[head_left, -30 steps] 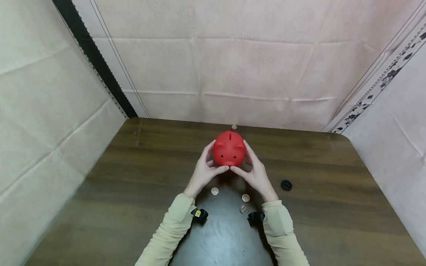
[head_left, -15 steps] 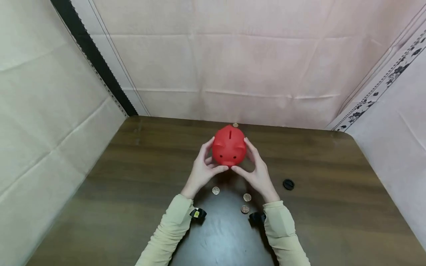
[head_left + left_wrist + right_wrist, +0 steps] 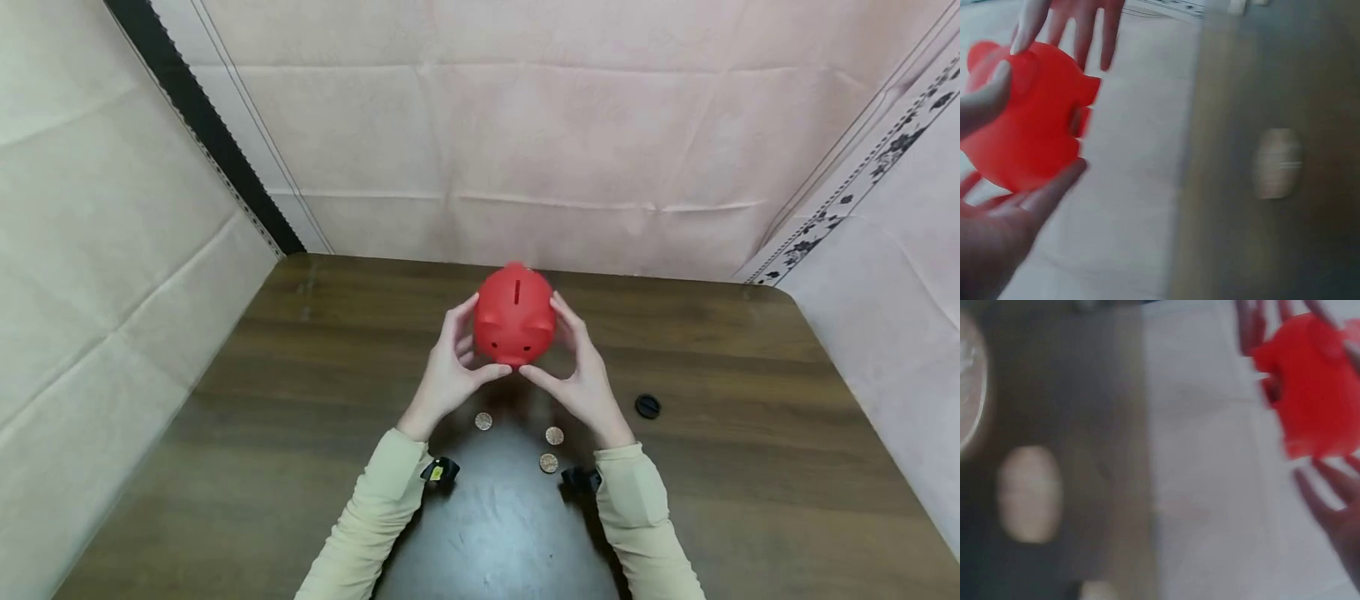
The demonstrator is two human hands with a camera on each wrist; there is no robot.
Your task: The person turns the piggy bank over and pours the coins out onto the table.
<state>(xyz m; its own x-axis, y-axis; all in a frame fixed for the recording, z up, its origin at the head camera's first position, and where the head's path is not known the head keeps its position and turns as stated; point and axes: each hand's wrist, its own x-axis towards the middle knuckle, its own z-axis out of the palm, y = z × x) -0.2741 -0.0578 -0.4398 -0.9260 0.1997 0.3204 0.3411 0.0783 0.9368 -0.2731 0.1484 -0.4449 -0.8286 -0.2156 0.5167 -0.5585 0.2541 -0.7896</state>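
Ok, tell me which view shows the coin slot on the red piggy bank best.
The head view: the piggy bank is sharp there, held between the left hand and right hand, with the dark slot plain on top. Both wrist views show the bank only as a blurred red shape from the side, with no slot to make out.

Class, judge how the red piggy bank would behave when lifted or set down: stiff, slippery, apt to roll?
The piggy bank looks like stiff smooth plastic, so probably rigid and slightly slippery. Its round body might rock or roll if set down carelessly. Both hands cup it.
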